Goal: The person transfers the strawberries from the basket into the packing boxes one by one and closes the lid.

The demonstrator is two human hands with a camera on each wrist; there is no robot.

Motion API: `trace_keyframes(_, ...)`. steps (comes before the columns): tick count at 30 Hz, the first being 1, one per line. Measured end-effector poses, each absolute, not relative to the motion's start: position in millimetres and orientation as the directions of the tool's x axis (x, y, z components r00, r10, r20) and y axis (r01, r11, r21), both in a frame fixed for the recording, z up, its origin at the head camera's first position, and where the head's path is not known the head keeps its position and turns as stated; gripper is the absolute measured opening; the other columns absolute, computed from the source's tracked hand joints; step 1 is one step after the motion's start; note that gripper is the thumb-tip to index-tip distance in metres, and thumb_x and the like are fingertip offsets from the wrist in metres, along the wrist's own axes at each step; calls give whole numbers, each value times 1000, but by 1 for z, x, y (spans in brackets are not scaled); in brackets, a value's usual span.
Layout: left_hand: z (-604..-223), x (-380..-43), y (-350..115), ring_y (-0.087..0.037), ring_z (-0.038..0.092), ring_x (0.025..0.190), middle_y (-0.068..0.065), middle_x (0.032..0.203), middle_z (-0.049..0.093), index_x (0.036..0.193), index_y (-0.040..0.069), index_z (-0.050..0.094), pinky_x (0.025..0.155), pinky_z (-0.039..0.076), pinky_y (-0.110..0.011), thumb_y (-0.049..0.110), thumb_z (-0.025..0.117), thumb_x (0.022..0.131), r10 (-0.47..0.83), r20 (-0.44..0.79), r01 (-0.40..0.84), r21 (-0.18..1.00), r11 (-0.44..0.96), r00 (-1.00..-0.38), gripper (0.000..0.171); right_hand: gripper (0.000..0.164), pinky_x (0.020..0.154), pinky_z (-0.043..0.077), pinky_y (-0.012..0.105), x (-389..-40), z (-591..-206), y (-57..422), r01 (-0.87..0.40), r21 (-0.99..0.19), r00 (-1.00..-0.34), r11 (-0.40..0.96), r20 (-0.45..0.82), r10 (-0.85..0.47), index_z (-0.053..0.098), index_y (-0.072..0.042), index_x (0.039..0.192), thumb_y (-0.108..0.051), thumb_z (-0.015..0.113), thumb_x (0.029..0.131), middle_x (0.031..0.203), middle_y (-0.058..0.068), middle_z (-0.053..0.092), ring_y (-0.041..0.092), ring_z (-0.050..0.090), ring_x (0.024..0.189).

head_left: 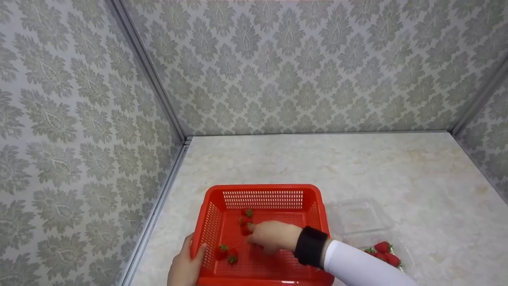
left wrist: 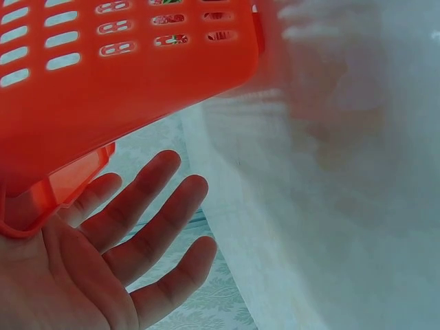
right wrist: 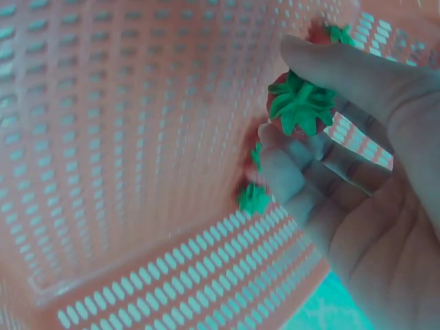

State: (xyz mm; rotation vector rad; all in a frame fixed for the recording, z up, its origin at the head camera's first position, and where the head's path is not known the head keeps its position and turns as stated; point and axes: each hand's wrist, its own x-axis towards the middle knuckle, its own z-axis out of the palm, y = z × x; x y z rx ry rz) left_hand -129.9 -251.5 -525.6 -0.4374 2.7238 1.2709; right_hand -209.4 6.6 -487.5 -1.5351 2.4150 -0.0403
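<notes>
A red perforated plastic basket (head_left: 262, 186) stands on the table in the head view. My left hand (head_left: 185, 267) holds its left rim, thumb over the edge. In the left wrist view the left fingers (left wrist: 155, 242) are spread, loosely bent, outside the basket wall. Reaching inside, my right hand (head_left: 274, 237) pinches a strawberry (right wrist: 302, 104) between thumb and fingers, its green cap turned toward the right wrist camera. Several strawberries lie on the basket floor: one group around this hand, including a strawberry (head_left: 247, 212) farther back, and another group with a strawberry (head_left: 232, 259) nearer the left hand.
Right of the basket is a clear plastic box (head_left: 373, 234) with its lid (head_left: 357, 214) folded back. Several strawberries (head_left: 383, 247) lie in it, partly hidden by the right sleeve. Patterned walls (head_left: 287, 71) border the pale table (head_left: 317, 159) at the back and sides.
</notes>
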Motion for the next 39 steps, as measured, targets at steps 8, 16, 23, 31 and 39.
trace_keyframes(8,-528,-131,-251,-20,65,72,-12,98,64,141,14,32,58,52,-39,52,51,90,-226,-241,-329,733,595,-944,66,18,60,39,19,-220,-470,40,-840,-243,-473,485,-109,-874,63,-21,97,-12,70,83,87,-7,48,6,47,66)
trace_keyframes(16,-528,-131,-253,-21,65,75,-14,101,64,141,13,31,61,53,-42,55,50,89,-222,-274,-353,731,584,-936,69,19,61,43,23,-228,-451,86,-783,-191,-598,593,-36,-801,64,-17,95,-11,73,79,84,-4,49,8,48,66)
trace_keyframes(23,-526,-132,-253,-21,65,76,-13,100,64,141,12,29,62,52,-42,56,49,90,-211,-262,-337,725,601,-942,70,20,59,41,27,-227,-429,132,-777,-157,-624,609,66,-779,62,-15,93,-7,71,77,83,-4,44,11,44,65)
trace_keyframes(31,-529,-133,-250,-22,65,75,-14,99,64,141,12,29,60,53,-42,57,48,90,-187,-259,-319,735,599,-948,71,22,58,42,25,-215,-415,189,-730,-167,-682,663,112,-723,60,-14,90,-7,75,75,79,-5,44,8,45,62)
trace_keyframes(39,-529,-135,-254,-23,65,73,-17,98,64,140,9,27,59,52,-43,63,45,88,-182,-268,-322,721,614,-946,76,24,57,43,23,-193,-422,230,-634,-231,-762,739,23,-647,60,-16,93,-11,77,76,79,-5,46,5,45,62)
